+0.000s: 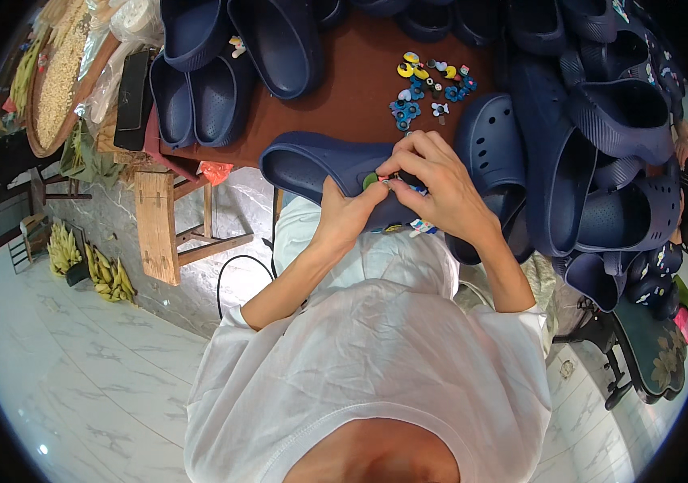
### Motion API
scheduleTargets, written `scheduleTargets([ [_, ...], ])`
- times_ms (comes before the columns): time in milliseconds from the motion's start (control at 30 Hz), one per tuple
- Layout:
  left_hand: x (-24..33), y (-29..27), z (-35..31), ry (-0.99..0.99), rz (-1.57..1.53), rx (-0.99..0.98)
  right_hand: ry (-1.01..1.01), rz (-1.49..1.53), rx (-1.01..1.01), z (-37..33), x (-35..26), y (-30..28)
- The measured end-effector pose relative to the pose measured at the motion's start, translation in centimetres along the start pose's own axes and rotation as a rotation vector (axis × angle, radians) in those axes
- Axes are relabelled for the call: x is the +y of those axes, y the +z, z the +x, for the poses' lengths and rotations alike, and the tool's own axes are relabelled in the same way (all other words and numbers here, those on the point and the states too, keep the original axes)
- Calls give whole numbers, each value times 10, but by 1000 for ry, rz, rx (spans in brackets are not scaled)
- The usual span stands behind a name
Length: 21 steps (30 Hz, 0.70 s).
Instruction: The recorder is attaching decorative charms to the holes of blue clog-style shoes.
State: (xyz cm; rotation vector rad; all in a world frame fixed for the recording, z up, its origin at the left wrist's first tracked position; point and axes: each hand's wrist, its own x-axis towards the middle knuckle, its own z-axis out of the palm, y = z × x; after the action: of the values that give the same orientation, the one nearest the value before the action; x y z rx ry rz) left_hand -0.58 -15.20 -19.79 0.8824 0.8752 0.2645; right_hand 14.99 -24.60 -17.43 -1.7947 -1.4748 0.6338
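A navy foam clog (303, 165) lies sideways at the table's near edge, its heel opening to the left. My left hand (345, 217) is closed on the clog's near side, fingertips against a small green and red shoe charm (370, 180). My right hand (444, 189) curls over the toe end, thumb and fingers pinched at the same charm. Whether the charm is seated in a hole is hidden by my fingers. Further small colourful charms (420, 227) show on the clog below my right hand.
Loose charms (416, 88) lie on the brown tabletop (352, 72) beyond my hands. Navy clogs (553, 161) pile up at the right; more (279, 44) stand at the far left. A phone (133, 90) rests by the left edge. A wooden stool (159, 225) stands below.
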Motion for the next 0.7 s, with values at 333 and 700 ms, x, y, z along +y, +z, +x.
scheduleTargets([
  [333, 18, -8, 3, -177, -120, -32, 88, 58, 99, -12, 6, -17],
  [700, 27, -16, -3, -220, -259, -75, -19, -45, 103, -6, -1, 6],
])
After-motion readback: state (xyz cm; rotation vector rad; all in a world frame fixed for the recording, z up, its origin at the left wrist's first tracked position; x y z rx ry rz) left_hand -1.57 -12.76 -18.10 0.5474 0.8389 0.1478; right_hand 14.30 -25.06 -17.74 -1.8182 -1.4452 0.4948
